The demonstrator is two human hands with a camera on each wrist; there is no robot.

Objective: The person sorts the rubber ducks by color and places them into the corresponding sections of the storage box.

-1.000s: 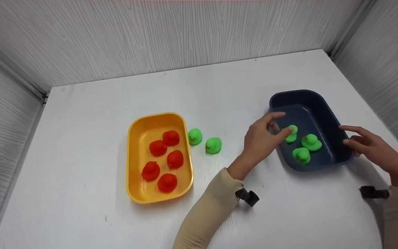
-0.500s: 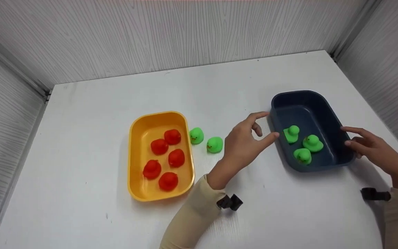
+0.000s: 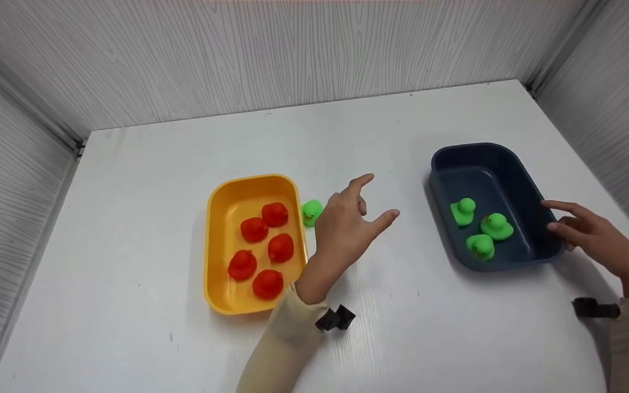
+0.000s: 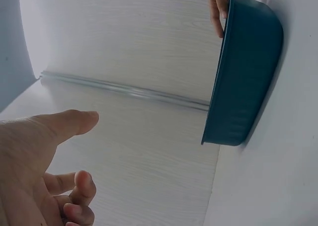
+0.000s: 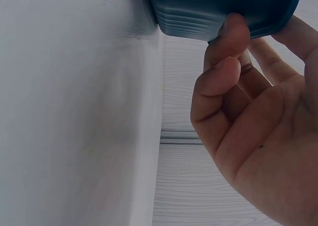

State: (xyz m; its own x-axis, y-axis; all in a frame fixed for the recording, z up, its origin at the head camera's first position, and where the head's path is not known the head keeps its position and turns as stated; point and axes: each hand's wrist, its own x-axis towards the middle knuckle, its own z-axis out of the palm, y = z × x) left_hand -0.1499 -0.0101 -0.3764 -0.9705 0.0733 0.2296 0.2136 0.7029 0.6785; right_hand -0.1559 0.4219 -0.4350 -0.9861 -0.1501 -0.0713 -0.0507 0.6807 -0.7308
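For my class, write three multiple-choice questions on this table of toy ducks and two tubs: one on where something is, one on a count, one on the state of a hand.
1. Where are the red ducks?
A. In the yellow tub
B. In the dark blue tub
C. On the bare table

2. How many green ducks are in the dark blue tub?
A. One
B. Three
C. Five

3. What is the left hand doing?
A. Gripping a red duck
B. Pressing flat on the table
C. Holding nothing, fingers loose

Answers:
1. A: all five sit inside the yellow tub.
2. B: three green shapes lie on its floor.
3. C: it is between the tubs, near a green duck on the table, with nothing in it.
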